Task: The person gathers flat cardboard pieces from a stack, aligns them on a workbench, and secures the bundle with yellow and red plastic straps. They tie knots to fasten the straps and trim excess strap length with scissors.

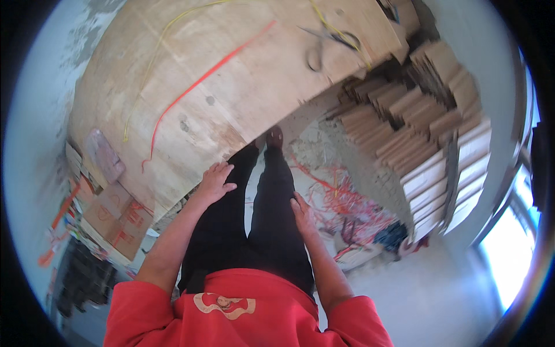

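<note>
My left hand (216, 184) rests on my left thigh near the front edge of a wooden tabletop (231, 98), fingers stretched out and holding nothing. Against the outer side of my right leg lies my right hand (303, 214), fingers extended, with nothing visible in it. A long red strap (202, 80) curves across the tabletop. Further left and back runs a thin yellow strap (151, 63). Scissors (330, 38) with dark handles lie at the far right of the table, blades pointing left, beside another piece of yellow strap (324, 18).
Flattened cardboard stacks (399, 115) stand to the right of the table. Tangled red strapping (341, 199) litters the floor near a dark bundle (390, 236). At the left are a cardboard box (118, 220) and a pinkish wrapped block (104, 156). A bright window (509, 243) is at the right.
</note>
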### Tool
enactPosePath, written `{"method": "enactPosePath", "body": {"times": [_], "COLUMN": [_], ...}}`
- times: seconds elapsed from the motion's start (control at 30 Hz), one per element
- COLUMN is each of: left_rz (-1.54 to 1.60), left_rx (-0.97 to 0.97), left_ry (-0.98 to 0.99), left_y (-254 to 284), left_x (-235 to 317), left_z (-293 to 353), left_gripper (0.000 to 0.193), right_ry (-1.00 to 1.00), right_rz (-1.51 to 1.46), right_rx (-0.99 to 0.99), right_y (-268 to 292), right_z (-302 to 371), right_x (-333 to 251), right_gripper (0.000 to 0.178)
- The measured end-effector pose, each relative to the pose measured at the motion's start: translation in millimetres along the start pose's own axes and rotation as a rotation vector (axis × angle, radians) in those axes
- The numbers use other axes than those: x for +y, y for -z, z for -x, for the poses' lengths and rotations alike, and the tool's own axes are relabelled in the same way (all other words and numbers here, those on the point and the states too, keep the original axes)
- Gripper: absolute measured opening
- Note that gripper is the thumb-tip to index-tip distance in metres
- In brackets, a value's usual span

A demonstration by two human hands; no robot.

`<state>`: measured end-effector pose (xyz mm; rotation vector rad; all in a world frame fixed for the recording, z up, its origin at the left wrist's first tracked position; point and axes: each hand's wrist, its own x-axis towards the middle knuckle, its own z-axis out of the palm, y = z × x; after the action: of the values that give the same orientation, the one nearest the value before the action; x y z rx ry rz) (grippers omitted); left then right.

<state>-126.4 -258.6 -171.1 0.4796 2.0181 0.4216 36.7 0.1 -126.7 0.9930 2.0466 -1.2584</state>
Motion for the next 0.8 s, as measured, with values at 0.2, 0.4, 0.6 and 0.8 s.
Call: {"method": "enactPosePath", "body": {"times": [0.2,0.4,0.6,0.8], "left_rz": [-0.103,-0.149,-0.382,-0.599], "left_rx": [-0.238,-0.118,-0.151,-0.288], "left_ry": [-0.129,-0.140,-0.131,-0.271], "left_y": [-42,-74,-102,-118], "left_x": [-9,12,52,95], "left_z": [36,36,41,31], "left_gripper": [0.052,0.046,0.043,0.043], "right_ry": [-0.462,-0.594,-0.560,-0.566], "right_rz": [0.168,0.153,-0.100,-0.622], "right_rx": [0.011,-0.115,-0.035,0.392], "right_y": [-33,-101,-124,-187], "right_z": [56,108,135,120], "right_x": [68,188,222,315], "right_gripper": [0.038,0.042,0.050,0.022]}}
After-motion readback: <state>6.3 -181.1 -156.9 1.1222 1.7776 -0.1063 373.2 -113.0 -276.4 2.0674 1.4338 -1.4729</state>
